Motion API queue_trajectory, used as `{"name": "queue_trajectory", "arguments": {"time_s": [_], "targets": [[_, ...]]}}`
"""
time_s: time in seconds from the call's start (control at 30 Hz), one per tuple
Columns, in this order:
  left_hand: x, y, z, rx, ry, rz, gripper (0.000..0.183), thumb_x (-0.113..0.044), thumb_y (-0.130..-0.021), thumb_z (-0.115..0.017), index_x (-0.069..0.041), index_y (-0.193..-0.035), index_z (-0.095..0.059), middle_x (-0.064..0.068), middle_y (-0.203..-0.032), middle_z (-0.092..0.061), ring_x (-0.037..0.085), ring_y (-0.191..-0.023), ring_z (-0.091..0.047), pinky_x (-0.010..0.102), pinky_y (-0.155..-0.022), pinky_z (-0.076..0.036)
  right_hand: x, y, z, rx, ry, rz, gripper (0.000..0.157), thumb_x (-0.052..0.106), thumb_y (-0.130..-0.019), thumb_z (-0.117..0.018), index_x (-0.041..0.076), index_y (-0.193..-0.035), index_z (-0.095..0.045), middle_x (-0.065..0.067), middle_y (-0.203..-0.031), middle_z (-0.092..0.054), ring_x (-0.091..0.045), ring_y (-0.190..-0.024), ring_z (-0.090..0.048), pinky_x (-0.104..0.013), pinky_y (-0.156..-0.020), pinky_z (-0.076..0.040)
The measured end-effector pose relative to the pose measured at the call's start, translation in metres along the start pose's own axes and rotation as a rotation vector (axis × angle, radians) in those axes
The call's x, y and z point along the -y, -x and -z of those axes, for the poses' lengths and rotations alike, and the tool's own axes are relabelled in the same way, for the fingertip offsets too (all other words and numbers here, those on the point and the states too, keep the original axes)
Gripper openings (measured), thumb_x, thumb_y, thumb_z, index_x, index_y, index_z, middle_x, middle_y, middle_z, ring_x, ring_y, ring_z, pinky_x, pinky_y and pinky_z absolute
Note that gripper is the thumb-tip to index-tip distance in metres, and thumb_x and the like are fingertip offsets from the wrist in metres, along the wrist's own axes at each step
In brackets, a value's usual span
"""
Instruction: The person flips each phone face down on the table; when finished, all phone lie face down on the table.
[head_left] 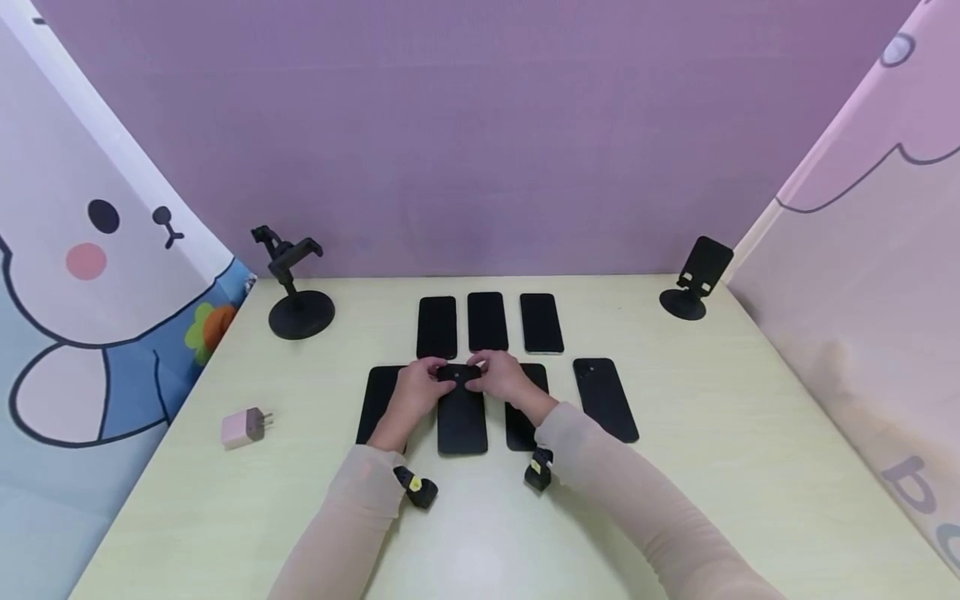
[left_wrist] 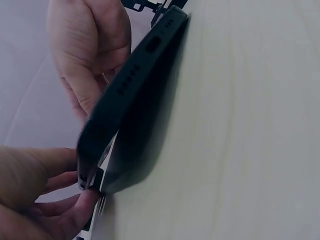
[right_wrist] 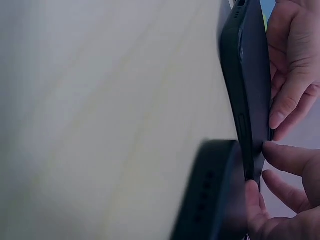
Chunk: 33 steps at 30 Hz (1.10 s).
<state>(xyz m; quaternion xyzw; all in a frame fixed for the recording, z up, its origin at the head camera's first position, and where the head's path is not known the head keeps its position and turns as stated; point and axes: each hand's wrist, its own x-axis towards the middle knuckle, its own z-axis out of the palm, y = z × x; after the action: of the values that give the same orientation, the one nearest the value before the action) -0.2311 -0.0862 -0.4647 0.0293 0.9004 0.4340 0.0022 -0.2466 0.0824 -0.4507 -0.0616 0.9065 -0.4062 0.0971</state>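
A black phone [head_left: 462, 421] lies back side up between my hands, its camera end toward the back of the table. My left hand [head_left: 416, 388] pinches its far left corner, thumb on the back face and fingers at the top edge. At the far right corner my right hand [head_left: 498, 375] pinches it the same way. The left wrist view shows the phone's port end [left_wrist: 150, 47] with a dark shadow under it. Another black phone [head_left: 378, 396] is partly hidden by my left hand. To the right, my right wrist overlaps a third phone [head_left: 521, 429].
Three phones lie in a row behind: left [head_left: 437, 327], middle [head_left: 487, 321] and right [head_left: 542, 322]. Another phone [head_left: 606, 400] is under the right forearm's far side. Black stands are at back left [head_left: 302, 315] and back right [head_left: 703, 265]. A pink charger plug [head_left: 244, 428] sits at left.
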Motion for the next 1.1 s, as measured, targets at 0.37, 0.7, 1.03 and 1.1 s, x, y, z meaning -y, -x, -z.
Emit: {"name": "queue_trajectory", "arguments": {"time_s": [0.37, 0.7, 1.03, 1.1], "targets": [[-0.005, 0.002, 0.001, 0.026, -0.086, -0.009, 0.035, -0.009, -0.082, -0.078, 0.0, -0.115, -0.069, 0.013, -0.095, -0.066, 0.022, -0.079, -0.059, 0.037, -0.071, -0.05, 0.007, 0.003, 0.001, 0.02, 0.058, -0.01, 0.033, 0.009, -0.081, -0.079, 0.004, -0.112, -0.067, -0.011, -0.113, -0.065, -0.022, -0.084, -0.06, -0.031, -0.068, -0.049], [0.012, 0.008, 0.048, 0.061, -0.058, -0.057, 0.042, -0.01, -0.089, -0.071, 0.004, -0.126, -0.061, 0.024, -0.115, -0.061, 0.033, -0.102, -0.061, 0.044, -0.084, -0.051, 0.035, 0.001, -0.011, 0.043, 0.139, 0.057, 0.039, 0.02, -0.089, -0.072, 0.007, -0.125, -0.063, -0.019, -0.12, -0.05, -0.03, -0.11, -0.051, -0.039, -0.088, -0.047], [0.056, 0.019, 0.102, 0.048, -0.067, 0.05, 0.044, -0.012, -0.095, -0.063, 0.005, -0.134, -0.052, 0.03, -0.128, -0.053, 0.041, -0.115, -0.054, 0.051, -0.088, -0.048, 0.078, 0.0, -0.058, 0.114, 0.128, 0.01, 0.047, 0.028, -0.091, -0.071, 0.011, -0.133, -0.058, -0.02, -0.137, -0.044, -0.026, -0.114, -0.053, -0.035, -0.09, -0.046], [0.063, 0.02, 0.102, 0.058, -0.064, 0.053, 0.044, -0.013, -0.094, -0.064, 0.005, -0.133, -0.053, 0.028, -0.125, -0.055, 0.04, -0.112, -0.056, 0.049, -0.086, -0.049, 0.081, -0.002, -0.064, 0.106, 0.117, 0.016, 0.046, 0.026, -0.09, -0.073, 0.01, -0.13, -0.059, -0.02, -0.137, -0.046, -0.027, -0.118, -0.051, -0.037, -0.094, -0.045]]}}
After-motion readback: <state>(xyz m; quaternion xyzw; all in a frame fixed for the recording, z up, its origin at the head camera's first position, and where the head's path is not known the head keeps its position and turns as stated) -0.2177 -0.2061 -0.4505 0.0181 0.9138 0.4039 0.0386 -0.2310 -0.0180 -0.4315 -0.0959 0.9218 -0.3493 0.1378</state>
